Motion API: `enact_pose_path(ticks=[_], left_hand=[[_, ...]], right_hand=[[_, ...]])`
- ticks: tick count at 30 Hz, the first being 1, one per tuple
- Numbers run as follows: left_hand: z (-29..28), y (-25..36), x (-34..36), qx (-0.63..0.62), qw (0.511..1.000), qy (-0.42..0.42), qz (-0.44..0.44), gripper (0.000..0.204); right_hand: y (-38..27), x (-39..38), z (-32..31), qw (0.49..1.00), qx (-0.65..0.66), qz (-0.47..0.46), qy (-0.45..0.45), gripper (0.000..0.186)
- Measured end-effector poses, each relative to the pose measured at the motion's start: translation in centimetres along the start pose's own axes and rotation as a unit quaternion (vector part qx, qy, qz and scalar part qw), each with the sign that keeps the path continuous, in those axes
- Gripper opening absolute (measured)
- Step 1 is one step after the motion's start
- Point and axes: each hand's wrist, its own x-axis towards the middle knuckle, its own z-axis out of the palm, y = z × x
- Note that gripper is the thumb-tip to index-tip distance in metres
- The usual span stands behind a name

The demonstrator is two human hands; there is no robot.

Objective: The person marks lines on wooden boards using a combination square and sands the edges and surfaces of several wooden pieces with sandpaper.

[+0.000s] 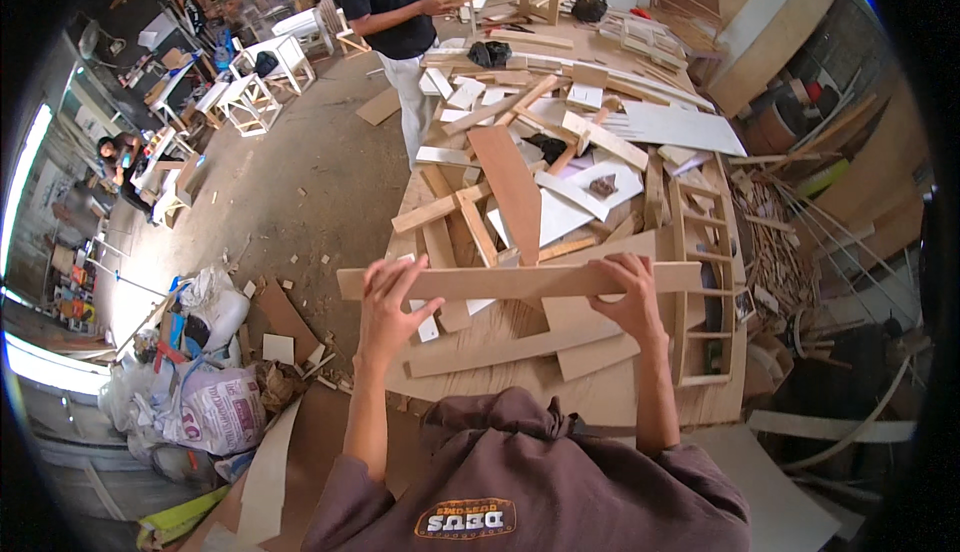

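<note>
A long, narrow wooden board (510, 283) lies level across my view, held up over the worktable (485, 392). My left hand (388, 310) grips it near its left end, fingers over the far edge and thumb on the near side. Toward the other end, my right hand (634, 300) is closed on the same board. Beneath it lie a long pale wood strip (500, 352) and a square-cornered panel piece (598, 354). Beyond it, a reddish-brown tapered board (508, 187) rests on the pile of offcuts.
A ladder-like wooden frame (680, 332) lies along the table's right side. White panels (680, 127) and scrap cover the far part. Another person (398, 22) stands at the far left edge, handling a wood piece. Filled sacks (215, 407) sit on the floor at left.
</note>
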Motion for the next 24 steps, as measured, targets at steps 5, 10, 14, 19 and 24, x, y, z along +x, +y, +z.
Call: enact_pose_path(ticks=[5,10,14,19,24], left_hand=[[-2.8,-3.7,0.1,0.048,0.998,0.030,0.041,0.068],[-3.6,-5.7,0.6,0.034,0.997,0.073,0.012,0.068],[-3.7,-6.9,0.3,0.025,0.997,0.075,0.013,0.074],[-3.4,-7.2,-1.0,-0.111,0.980,0.130,-0.102,0.094],[-2.8,-8.7,-3.1,-0.150,0.964,0.160,-0.151,0.106]], right_hand=[[-3.5,-0.3,-1.5,0.999,-0.012,0.031,0.033,0.050],[-5.3,-0.7,-2.1,0.996,-0.024,0.061,0.065,0.049],[-6.2,-0.5,-2.1,0.996,-0.025,0.053,0.069,0.050],[-6.4,-0.8,-1.0,0.995,-0.033,0.071,0.062,0.050],[-6.6,-1.2,0.7,0.996,-0.003,0.077,0.043,0.049]])
